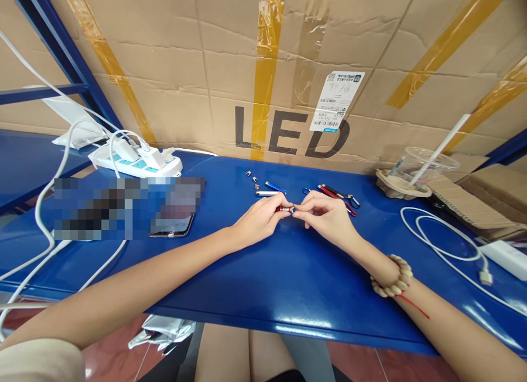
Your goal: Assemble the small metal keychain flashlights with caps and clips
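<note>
At centre of the blue surface (263, 272), the left hand (257, 220) pinches a small red flashlight (285, 209) while the right hand (325, 214) closes fingertips on its end cap; they look mid-assembly. At twelve o'clock, loose parts (252, 177) and a blue tube (275, 187) wait untouched.

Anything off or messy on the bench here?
Nothing damaged or spilled. Both hands, left hand and right hand, pinch a small red pen light. Loose small parts lie scattered behind it, and white cables sprawl across the blue table.
</note>
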`<state>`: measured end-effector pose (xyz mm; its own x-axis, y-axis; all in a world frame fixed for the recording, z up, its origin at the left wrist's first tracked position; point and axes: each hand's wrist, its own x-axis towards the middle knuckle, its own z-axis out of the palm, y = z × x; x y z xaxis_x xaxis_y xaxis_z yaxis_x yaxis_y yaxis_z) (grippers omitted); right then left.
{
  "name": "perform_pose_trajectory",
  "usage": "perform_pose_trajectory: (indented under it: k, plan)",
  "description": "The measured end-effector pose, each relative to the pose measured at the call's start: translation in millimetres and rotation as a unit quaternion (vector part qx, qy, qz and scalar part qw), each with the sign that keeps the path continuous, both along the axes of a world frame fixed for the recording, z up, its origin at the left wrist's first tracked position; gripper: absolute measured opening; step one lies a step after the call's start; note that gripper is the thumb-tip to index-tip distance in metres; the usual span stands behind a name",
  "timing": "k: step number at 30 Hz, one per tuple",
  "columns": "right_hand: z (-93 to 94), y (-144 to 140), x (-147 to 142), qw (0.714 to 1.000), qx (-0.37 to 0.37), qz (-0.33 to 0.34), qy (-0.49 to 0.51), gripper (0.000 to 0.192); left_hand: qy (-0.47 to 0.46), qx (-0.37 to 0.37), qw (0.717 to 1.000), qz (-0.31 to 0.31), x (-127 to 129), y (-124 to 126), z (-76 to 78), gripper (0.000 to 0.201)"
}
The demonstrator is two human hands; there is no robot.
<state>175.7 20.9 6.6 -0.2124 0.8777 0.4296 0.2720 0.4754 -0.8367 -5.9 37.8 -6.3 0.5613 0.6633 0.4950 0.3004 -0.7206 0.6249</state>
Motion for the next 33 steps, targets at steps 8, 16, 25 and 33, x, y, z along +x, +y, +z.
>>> perform_pose_trajectory:
  k: [8,16,25,33]
  plan:
    - [-3.5,-3.3,-3.9,0.997,-0.033,-0.050,-0.055,0.039,0.006,0.090,0.996,0.016,-0.3,2.1,-4.8,0.010]
    - [1.1,-4.8,-4.6,0.988,-0.139,-0.042,-0.058,0.043,0.012,0.115,0.993,0.016,3.1,1.8,-1.4,0.017]
    - [6.0,-2.1,0.3,0.983,0.032,-0.143,-0.109,0.030,0.012,0.000,0.998,0.054,6.6,-0.8,0.9,0.017]
    - [2.1,3.8,6.3,0.996,0.058,-0.042,-0.050,0.019,0.003,-0.038,0.998,0.039,5.2,-1.0,2.5,0.018]
